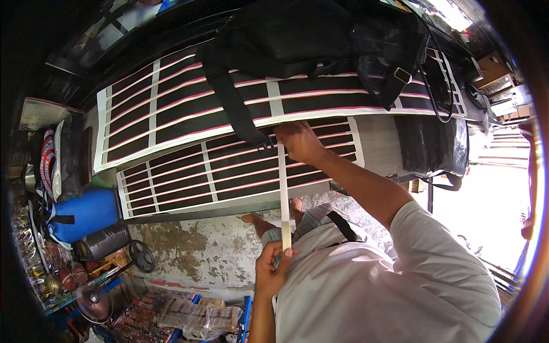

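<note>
A long, narrow whitish strip (pixel 284 194) runs nearly straight down between my two hands, and I cannot tell what it is made of. My right hand (pixel 299 142) is closed on its far end, at the front edge of a dark sheet with white and red lines (pixel 189 106). My left hand (pixel 273 267) pinches the near end, close to my body. Beside my right hand hangs a black strap (pixel 235 108) with a dark buckle (pixel 266 144) at its end. Below lies a second striped dark sheet (pixel 177 177), partly covered by the first.
Black bags (pixel 291 34) rest on the far part of the upper sheet. A black bundle (pixel 432 143) stands at the right. To the left are a blue container (pixel 86 214), a black roll (pixel 106 241) and a fan (pixel 94 302). Packaged goods (pixel 200 317) lie at the lower left.
</note>
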`<state>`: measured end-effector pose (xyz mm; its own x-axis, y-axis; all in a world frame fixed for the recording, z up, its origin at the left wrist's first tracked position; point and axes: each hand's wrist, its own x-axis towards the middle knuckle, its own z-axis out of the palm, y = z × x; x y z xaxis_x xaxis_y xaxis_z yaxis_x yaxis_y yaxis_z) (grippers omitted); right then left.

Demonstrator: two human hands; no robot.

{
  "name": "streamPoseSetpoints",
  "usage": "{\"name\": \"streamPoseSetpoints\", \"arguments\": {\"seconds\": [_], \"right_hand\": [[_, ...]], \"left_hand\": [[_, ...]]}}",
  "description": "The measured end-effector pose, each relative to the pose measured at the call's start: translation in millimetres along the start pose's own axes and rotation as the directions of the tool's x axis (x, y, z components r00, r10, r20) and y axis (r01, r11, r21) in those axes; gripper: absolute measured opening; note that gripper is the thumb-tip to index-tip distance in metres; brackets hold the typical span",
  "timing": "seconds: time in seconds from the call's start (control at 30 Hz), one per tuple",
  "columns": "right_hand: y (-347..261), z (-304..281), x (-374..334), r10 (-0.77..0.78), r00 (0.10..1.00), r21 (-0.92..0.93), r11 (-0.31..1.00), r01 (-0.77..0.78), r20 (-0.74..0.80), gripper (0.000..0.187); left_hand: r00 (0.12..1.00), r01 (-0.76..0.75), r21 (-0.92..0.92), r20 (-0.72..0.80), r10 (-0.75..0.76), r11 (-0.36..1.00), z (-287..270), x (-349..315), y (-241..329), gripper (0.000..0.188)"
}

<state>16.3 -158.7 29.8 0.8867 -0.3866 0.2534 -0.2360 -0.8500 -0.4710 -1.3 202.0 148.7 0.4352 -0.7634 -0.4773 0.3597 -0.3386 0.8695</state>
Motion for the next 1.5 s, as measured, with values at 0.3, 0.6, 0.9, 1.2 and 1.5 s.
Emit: {"name": "streamPoseSetpoints", "arguments": {"seconds": [0.3, 0.6, 0.9, 1.2, 1.5], "right_hand": [[-6, 14, -18, 0.057, 0.997, 0.031, 0.998, -0.059, 0.057, 0.026], [-5, 19, -15, 0.060, 0.998, -0.025, 0.998, -0.059, 0.015, 0.034], [-7, 14, -9, 0.052, 0.998, -0.005, 0.999, -0.052, 0.038, 0.021], [-5, 19, -6, 0.104, 0.994, -0.006, 0.995, -0.104, 0.030, 0.019], [-13, 13, -7, 0.098, 0.991, -0.116, 0.989, -0.088, 0.090, 0.028]], "left_hand": [[0.997, 0.017, -0.048, -0.070, -0.021, 0.999, -1, -9, 2, 0.021], [0.999, 0.014, -0.047, -0.046, -0.016, 0.999, 2, -6, 4, 0.020], [0.998, 0.008, -0.050, -0.056, -0.010, 0.999, 3, -5, 5, 0.024], [0.999, 0.001, -0.003, -0.046, -0.001, 1.000, 2, -3, 6, 0.021], [0.999, 0.000, 0.003, -0.041, 0.000, 1.000, 5, -4, 5, 0.020]]}}
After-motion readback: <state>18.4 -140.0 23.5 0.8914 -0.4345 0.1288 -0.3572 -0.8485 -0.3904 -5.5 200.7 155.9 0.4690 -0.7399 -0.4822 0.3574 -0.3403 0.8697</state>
